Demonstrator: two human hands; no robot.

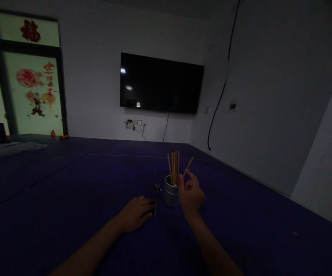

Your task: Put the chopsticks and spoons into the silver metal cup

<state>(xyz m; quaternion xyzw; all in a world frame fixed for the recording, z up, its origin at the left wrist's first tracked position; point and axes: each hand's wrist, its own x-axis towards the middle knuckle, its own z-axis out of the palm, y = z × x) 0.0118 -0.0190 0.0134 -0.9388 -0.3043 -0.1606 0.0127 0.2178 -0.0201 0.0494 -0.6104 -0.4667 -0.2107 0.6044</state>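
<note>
A grey cup stands upright on the dark blue surface, with several wooden chopsticks rising from it. At its right side, my right hand has thumb and fingers closed around a single chopstick that tilts to the right. The lower end of that chopstick is hidden by my hand. My left hand lies palm down on the surface with its fingers stretched out. A slim metal wrench, ring end away from me, lies by its fingertips; whether they touch it I cannot tell.
The dark blue surface reaches to the walls. Clear plastic sheeting and small orange objects lie at the far left. A black cable hangs down the right wall. A television is mounted on the back wall.
</note>
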